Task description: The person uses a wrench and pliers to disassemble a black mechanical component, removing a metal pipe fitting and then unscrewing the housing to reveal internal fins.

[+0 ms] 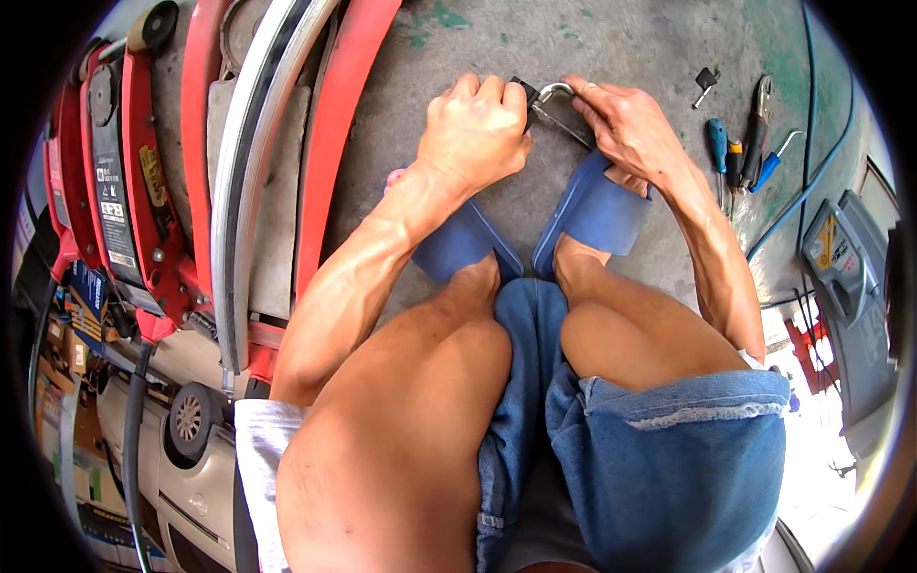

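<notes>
My left hand (475,129) is closed around the black body of what looks like a padlock (523,95), held just above the floor between my feet. A bent silver shackle (556,88) comes out of its right side. My right hand (626,124) pinches at the far end of that shackle, thumb and fingers closed. Below the shackle a thin straight metal rod (565,126) slants between the two hands; its right end lies near my right fingers. Most of the lock's body is hidden by my left hand.
On the floor to the right lie a key with a black head (706,86), a blue-handled screwdriver (717,143), pliers (757,129) and a blue-handled hooked pick (770,170). A blue hose (812,181) runs past them. Red jack equipment (153,181) stands at left. Blue slippers (592,210) are on my feet.
</notes>
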Demonstrator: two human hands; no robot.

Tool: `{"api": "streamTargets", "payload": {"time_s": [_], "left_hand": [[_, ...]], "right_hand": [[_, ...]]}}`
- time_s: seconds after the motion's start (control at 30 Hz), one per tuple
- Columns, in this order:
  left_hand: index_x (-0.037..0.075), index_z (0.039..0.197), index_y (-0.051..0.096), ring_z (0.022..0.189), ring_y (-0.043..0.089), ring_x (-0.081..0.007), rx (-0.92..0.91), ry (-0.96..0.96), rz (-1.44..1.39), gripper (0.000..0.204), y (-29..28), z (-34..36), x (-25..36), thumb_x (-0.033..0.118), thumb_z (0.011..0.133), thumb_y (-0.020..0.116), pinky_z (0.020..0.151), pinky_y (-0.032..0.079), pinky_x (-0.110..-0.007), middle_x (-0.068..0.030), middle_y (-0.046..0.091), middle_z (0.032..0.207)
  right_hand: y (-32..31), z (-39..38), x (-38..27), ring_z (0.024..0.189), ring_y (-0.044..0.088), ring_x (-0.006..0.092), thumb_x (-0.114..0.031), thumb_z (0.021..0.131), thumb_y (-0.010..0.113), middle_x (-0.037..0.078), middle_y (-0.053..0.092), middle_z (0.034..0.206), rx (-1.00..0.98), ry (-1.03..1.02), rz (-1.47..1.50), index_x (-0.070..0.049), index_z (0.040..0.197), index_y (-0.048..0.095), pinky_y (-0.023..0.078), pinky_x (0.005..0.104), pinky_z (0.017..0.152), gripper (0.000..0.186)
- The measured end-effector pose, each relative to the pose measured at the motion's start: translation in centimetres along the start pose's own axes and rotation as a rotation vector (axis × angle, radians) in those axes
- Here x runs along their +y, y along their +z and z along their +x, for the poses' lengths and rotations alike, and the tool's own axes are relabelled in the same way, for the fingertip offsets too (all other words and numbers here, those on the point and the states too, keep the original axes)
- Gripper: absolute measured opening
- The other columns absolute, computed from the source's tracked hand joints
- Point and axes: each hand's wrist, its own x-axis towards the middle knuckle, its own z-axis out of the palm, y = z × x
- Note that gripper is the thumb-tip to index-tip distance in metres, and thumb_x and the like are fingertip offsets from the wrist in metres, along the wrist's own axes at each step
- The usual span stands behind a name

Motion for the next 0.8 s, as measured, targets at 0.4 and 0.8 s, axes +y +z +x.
{"api": "streamTargets", "payload": {"time_s": [0.4, 0.8], "left_hand": [[0.007, 0.078, 0.059, 0.072, 0.064, -0.029, 0.075, 0.025, -0.015, 0.033, 0.3, -0.2, 0.0, 0.025, 0.061, 0.08, 0.055, 0.056, -0.043, -0.0065, 0.063, 0.077], [0.009, 0.078, 0.059, 0.071, 0.063, -0.0277, 0.08, 0.003, 0.001, 0.033, 0.6, -0.4, 0.3, 0.027, 0.06, 0.081, 0.054, 0.055, -0.041, -0.0059, 0.061, 0.076]], "right_hand": [[-3.0, 2.4, -2.5, 0.078, 0.064, 0.0477, -0.014, 0.094, 0.058, 0.03, 0.063, 0.08, -0.243, 0.203, 0.166, 0.003, 0.101, 0.069, 0.051, 0.0517, 0.069, 0.021], [-2.6, 3.3, -2.8, 0.084, 0.066, 0.0458, -0.014, 0.092, 0.056, 0.03, 0.064, 0.081, -0.273, 0.26, 0.218, 0.003, 0.102, 0.07, 0.051, 0.0518, 0.076, 0.024]]}}
